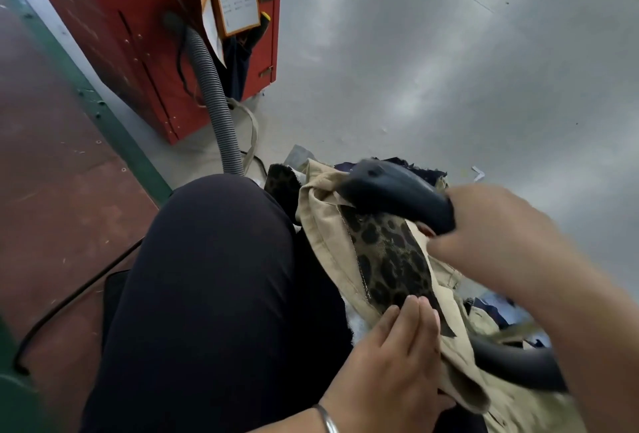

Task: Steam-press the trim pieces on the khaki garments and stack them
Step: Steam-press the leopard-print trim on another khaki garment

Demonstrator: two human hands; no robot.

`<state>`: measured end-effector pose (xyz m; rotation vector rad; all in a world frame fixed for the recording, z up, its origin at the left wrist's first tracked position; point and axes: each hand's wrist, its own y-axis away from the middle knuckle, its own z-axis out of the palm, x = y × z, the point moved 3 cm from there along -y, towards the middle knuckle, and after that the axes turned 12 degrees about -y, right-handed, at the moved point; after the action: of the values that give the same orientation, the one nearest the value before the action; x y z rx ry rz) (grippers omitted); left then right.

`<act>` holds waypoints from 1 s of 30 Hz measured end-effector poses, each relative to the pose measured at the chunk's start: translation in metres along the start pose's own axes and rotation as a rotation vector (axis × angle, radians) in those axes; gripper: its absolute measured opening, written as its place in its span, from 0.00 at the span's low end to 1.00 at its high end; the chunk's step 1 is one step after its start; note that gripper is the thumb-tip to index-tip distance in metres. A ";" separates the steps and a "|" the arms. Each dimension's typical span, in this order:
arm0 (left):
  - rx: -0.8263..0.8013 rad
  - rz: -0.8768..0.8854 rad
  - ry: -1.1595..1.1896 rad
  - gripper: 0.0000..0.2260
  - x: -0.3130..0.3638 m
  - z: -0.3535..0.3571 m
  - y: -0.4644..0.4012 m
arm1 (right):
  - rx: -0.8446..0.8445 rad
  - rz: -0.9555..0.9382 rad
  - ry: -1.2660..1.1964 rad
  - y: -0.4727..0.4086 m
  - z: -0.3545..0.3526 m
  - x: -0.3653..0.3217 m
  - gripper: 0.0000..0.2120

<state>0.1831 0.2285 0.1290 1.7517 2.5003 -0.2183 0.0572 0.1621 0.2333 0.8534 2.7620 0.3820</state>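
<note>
Nearest me, my left hand (390, 356) is lying flat with straight fingers on the near end of the khaki cotton garment (325, 235), pinning it against my black-trousered thigh (221, 277); a thin silver bangle (326, 420) is sitting on that wrist. Just beyond those fingertips, the leopard-print trim strip (390, 259) is running up the middle of the khaki cloth, stitched along its left edge. At its far end my right hand (501, 235) is clenching the handle of the dark handheld steam iron (397, 195), with the iron's nose resting on the cloth where the trim is meeting the khaki; its black hose (511, 367) is looping back under my right forearm.

I am judging this to be the pressing step itself, on one piece, with no stacking of it begun. Next I am expecting to draw the iron down the strip toward my left hand, so those fingers will need to be sliding clear of the steam while keeping the cloth taut.

Farther off, more fabric pieces (415, 166) are lying on the grey floor (449, 69), and at far left a grey ribbed hose (221, 100) is running up to a red metal cabinet (138, 35).
</note>
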 end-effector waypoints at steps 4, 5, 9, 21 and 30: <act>-0.053 -0.032 0.007 0.32 0.000 -0.003 0.001 | -0.009 -0.012 -0.107 -0.055 0.004 -0.032 0.05; -0.056 -0.034 0.006 0.33 0.000 -0.003 0.001 | -0.001 -0.008 -0.142 -0.064 0.003 -0.035 0.06; -0.044 -0.043 0.033 0.32 -0.005 -0.004 0.001 | 0.053 -0.037 -0.193 -0.062 -0.018 -0.022 0.06; -0.004 0.003 0.041 0.33 0.003 -0.005 0.004 | -0.002 -0.163 0.076 -0.010 0.006 -0.028 0.07; -0.041 -0.067 0.085 0.31 -0.002 -0.007 0.004 | 0.052 -0.031 -0.334 -0.071 -0.016 -0.016 0.08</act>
<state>0.1878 0.2288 0.1355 1.6980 2.6049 -0.0976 0.0285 0.0933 0.2288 0.8031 2.4810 0.1466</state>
